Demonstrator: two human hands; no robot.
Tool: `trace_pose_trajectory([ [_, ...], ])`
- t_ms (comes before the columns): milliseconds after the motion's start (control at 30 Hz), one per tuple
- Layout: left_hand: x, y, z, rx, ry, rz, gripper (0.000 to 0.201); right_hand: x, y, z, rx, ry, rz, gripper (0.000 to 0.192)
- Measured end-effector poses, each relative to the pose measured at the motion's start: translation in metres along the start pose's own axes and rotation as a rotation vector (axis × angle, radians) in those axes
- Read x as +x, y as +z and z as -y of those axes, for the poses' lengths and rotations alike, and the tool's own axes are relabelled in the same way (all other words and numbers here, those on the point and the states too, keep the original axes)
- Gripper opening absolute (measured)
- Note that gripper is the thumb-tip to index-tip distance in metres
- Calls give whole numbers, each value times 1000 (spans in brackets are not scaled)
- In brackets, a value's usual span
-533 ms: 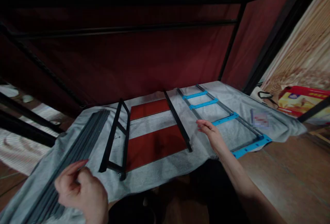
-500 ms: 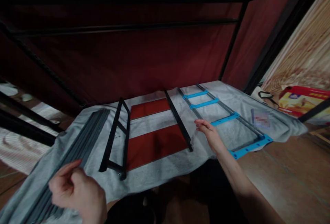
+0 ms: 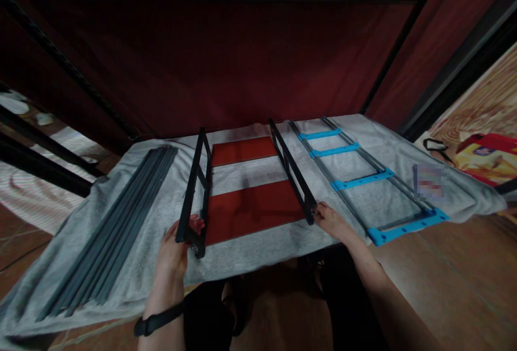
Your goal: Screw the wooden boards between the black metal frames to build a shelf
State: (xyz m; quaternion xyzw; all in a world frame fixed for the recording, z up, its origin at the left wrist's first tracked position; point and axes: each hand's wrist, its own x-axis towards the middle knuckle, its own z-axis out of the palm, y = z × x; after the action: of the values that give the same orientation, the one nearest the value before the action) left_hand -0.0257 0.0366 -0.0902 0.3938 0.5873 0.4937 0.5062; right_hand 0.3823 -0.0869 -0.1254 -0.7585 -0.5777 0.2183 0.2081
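We've got our left hand (image 3: 176, 243) clamped on the left black frame (image 3: 196, 187) at 7 o'clock. Our right hand (image 3: 329, 220) pinches the right black frame (image 3: 291, 170) end at 5 o'clock, red panel (image 3: 252, 208) between.

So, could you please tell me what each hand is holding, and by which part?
The left hand grips the near end of the left black frame. The right hand is at the near end of the right black frame; a closed grip cannot be confirmed.

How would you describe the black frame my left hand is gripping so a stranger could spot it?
On the grey cloth, find the red panel. The left black frame stands on edge along its left side, held by the left hand; loose grey bars lie flat beyond.
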Motion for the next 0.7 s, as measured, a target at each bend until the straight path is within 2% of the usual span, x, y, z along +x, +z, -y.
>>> trace_pose_trajectory([
  [133, 4, -12, 7, 337, 62, 3, 32, -9, 0, 17, -50, 2, 36, 25],
  [233, 8, -24, 12, 579, 87, 86, 25, -11, 3, 37, -141, 118, -19, 39],
  [367, 2, -29, 10, 611, 55, 291, 39, -7, 9, 56, -258, 227, -87, 43],
  [433, -2, -27, 8, 625, 52, 343, 49, -4, 9, 58, -263, 257, -103, 42],
  [567, -2, -21, 8, 726, 52, 284, 56, -4, 5, 58, -189, 295, -100, 43],
  [700, 2, -19, 8, 792, 48, 186, 49, -6, 2, 62, -142, 280, -113, 45],
])
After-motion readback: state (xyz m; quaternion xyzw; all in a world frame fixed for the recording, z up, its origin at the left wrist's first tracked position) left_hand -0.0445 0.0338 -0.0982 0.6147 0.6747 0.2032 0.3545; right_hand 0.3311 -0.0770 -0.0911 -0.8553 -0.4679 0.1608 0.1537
